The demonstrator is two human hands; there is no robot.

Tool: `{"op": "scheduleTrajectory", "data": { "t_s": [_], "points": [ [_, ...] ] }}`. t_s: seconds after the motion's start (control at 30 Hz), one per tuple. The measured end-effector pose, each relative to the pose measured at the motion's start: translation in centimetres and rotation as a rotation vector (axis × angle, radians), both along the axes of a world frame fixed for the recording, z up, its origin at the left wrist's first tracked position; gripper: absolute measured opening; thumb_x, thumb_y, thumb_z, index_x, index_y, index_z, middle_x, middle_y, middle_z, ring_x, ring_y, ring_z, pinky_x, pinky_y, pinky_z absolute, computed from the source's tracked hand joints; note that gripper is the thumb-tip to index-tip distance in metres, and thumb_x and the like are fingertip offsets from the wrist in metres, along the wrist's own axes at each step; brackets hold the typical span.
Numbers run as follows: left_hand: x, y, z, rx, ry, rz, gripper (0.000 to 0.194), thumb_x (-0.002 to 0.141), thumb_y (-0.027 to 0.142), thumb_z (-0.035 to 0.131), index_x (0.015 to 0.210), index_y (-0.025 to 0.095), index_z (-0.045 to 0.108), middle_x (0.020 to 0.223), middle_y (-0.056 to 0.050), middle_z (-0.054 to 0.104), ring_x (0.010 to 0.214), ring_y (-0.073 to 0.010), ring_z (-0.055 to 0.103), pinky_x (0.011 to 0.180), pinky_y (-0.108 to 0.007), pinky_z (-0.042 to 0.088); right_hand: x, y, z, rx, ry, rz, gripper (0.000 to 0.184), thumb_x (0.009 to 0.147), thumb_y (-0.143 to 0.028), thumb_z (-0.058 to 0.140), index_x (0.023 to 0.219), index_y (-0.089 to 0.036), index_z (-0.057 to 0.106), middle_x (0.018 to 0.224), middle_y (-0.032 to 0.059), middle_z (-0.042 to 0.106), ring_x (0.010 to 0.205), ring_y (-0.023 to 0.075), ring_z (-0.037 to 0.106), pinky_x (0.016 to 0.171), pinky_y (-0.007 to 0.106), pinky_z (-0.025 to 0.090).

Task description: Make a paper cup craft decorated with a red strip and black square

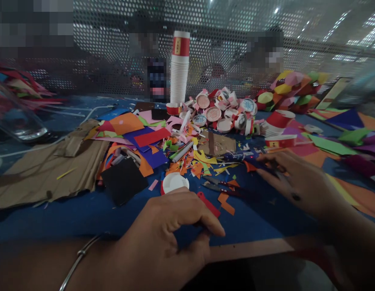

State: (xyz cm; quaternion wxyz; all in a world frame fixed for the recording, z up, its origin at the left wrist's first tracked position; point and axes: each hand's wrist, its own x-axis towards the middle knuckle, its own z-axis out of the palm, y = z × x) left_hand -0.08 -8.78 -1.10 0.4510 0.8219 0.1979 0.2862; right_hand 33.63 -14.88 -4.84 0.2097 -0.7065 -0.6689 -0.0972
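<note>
My left hand (172, 230) is over the near edge of the table, fingers curled, with a gap between thumb and forefinger and nothing visible in it. Just beyond its knuckles lie a white round cup bottom (175, 183) with a red rim and a strip of red paper (209, 204). To the right, my right hand (296, 182), slightly blurred, is closed around the handle of a dark blue glue gun (240, 156). A small red light shows on the gun, and its nozzle points left. Below the nozzle lies a pair of scissors (219, 186), partly in shadow.
A tall stack of paper cups (179, 76) stands at the back, beside a heap of cut cup bottoms (213, 114). Coloured paper scraps (187, 163) cover the middle. Cardboard (48, 173) and a black square (124, 180) lie left, near a clear glass (20, 121). More cups (278, 122) stand right.
</note>
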Motion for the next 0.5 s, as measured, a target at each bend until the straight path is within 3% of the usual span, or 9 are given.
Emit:
{"op": "scheduleTrajectory", "data": {
  "t_s": [0.27, 0.5],
  "points": [
    [0.1, -0.5, -0.3, 0.021, 0.007, -0.061, 0.031, 0.067, -0.006, 0.060, 0.079, 0.016, 0.078, 0.075, 0.003, 0.078, 0.071, -0.0065, 0.069, 0.071, -0.013, 0.051, 1.0, 2.2, 0.3, -0.022, 0.040, 0.001, 0.027, 0.097, -0.048, 0.063, 0.110, -0.024, 0.065, 0.096, 0.0066, 0.070, 0.083, 0.0267, 0.067, 0.074, 0.038, 0.049],
    [0.0, -0.7, -0.8, 0.031, 0.030, -0.063, 0.029, 0.065, -0.007, 0.059, 0.072, 0.016, 0.075, 0.070, 0.003, 0.074, 0.067, -0.0060, 0.066, 0.064, -0.012, 0.047, 1.8, 4.4, -0.1, 0.035, -0.048, 0.077, 0.020, 0.096, -0.038, 0.062, 0.109, -0.022, 0.064, 0.101, 0.0093, 0.071, 0.090, 0.0283, 0.068, 0.077, 0.040, 0.052]
  ]
}}
